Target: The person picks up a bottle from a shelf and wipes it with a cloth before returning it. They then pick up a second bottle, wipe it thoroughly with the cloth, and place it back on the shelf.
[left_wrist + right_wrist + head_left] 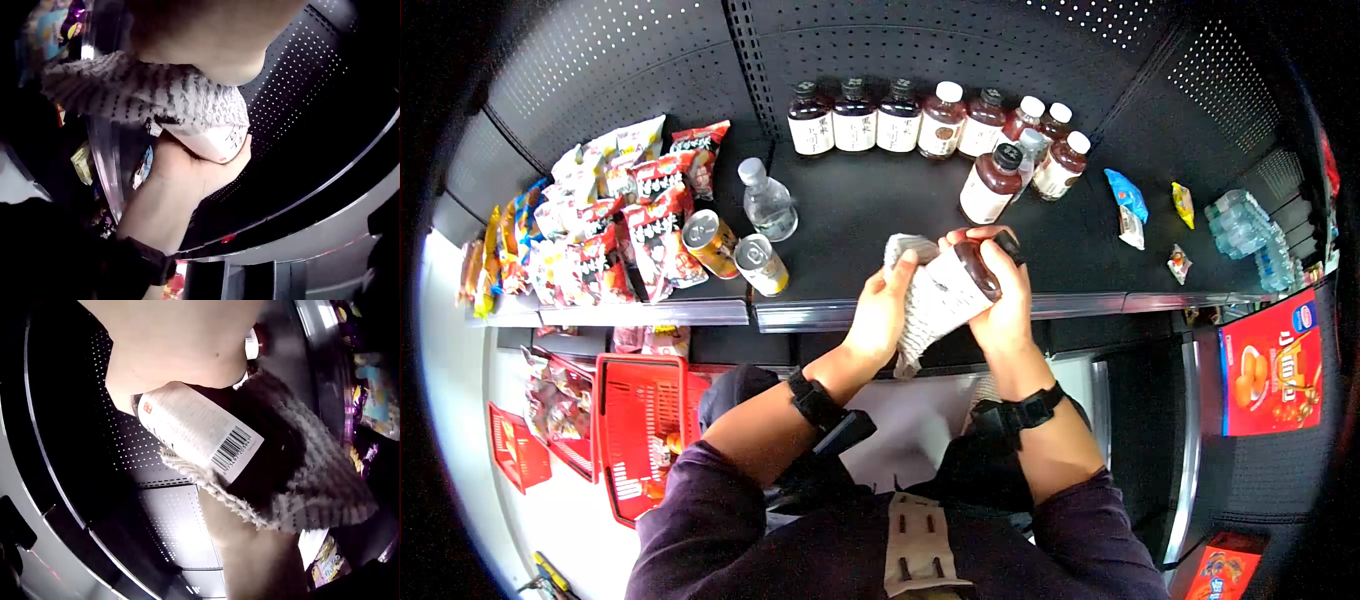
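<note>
A dark bottle [977,268] with a white label is held tilted between both hands, above the shelf's front edge. My right hand [1005,310] grips it around the dark upper part, near the cap. In my left hand [880,315] is a grey-white striped cloth [912,335], wrapped over the bottle's lower end with the thumb on top. In the right wrist view the label [194,422] shows a barcode, and the cloth [331,487] hangs loosely below the bottle. The left wrist view has the cloth [156,94] bunched under the left palm.
Similar dark bottles [855,118] line the back of the black shelf [860,200], with another bottle [992,185] in front. To the left are a clear bottle [770,205], two cans [760,265] and piled snack bags [600,220]. Red baskets [640,400] stand below.
</note>
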Demonstrator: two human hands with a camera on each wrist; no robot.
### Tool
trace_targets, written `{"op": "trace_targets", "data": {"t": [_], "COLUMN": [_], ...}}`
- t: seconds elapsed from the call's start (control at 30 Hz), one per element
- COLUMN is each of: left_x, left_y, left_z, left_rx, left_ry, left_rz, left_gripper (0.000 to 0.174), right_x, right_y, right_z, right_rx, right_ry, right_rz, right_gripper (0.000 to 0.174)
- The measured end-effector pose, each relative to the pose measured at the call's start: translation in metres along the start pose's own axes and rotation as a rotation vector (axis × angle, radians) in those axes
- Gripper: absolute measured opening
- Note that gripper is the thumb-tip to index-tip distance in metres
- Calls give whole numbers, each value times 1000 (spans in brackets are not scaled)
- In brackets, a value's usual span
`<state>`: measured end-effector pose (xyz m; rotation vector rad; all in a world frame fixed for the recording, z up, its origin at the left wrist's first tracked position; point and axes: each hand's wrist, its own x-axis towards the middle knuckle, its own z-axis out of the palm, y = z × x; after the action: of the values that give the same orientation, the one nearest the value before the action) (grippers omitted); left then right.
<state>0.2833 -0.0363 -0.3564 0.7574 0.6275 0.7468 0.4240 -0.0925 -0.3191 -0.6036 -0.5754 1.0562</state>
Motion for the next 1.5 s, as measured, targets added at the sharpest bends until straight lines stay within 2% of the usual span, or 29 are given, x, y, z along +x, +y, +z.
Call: {"op": "trace_targets", "data": {"t": [0.07, 0.1, 0.17, 0.23, 0.3, 0.37, 0.47, 0.57, 0.63, 0.7, 0.77, 0.8, 0.83, 0.9, 0.97, 1.0, 1.1, 1.13, 1.27, 1.37, 1.4, 1.5], "left_x": [2, 2, 0, -2, -4, -9, -25, -24, -21, -18, -14, -10, -5, 7, 10, 8, 12, 2, 3, 0, -1, 1], "left_y": [-2, -4, -12, -14, -16, -13, -3, -5, -6, -4, 2, 1, -1, -4, -1, -2, -2, 9, 9, 12, 12, 19], "left_z": [-1, -1, 1, -1, 4, 11, 23, 19, 21, 19, 15, 10, 2, -11, -9, -6, -16, -5, -5, -5, -3, -10], "left_rx": [147, 124, -115, -220, -422, -386, -294, -294, -392, -426, -399, -348, -297, -452, -642, -551, -555, -579, -373, -380, -414, -257], "left_ry": [-59, -87, -108, -223, -235, -300, -277, -261, -208, -187, -152, -124, -97, -190, -264, -179, -299, -322, -272, -302, -258, -235], "left_rz": [-67, -124, -171, -224, -284, -267, -297, -233, -175, -102, 34, 94, 154, 135, 87, 120, 147, 186, 352, 339, 303, 356], "left_gripper": [45, 47, 49, 52, 53, 58, 65, 66, 60, 59, 58, 60, 62, 62, 64, 66, 66, 52, 48, 49, 49, 50], "right_x": [-1, -3, -3, -5, -4, -6, 3, 1, -3, -9, -18, -17, -22, -21, -20, -19, -17, -17, -22, -22, -22, -24], "right_y": [-8, -12, -11, -9, -5, -11, -8, -3, 2, 15, 25, 37, 35, 43, 41, 39, 39, 37, 33, 28, 27, 27], "right_z": [5, 9, 9, 8, 3, 9, 1, 4, 4, 9, 15, 2, 10, 12, 14, 15, 14, 15, 13, 11, 12, 16], "right_rx": [-77, -139, -207, -204, -194, -170, -189, -347, -573, -506, -688, -870, -773, -627, -622, -619, -651, -682, -669, -682, -662, -629], "right_ry": [-124, -182, -280, -292, -252, -118, 53, 52, 20, -23, -23, -41, -79, -117, -133, -140, -167, -179, -216, -247, -247, -254], "right_rz": [15, 76, 122, 136, 118, 144, 106, 21, 19, -5, -58, -83, 22, -8, -19, -25, -27, -6, 17, 6, 14, 51], "right_gripper": [11, 13, 15, 17, 17, 22, 28, 32, 38, 57, 69, 77, 77, 74, 73, 72, 75, 79, 84, 83, 83, 81]}}
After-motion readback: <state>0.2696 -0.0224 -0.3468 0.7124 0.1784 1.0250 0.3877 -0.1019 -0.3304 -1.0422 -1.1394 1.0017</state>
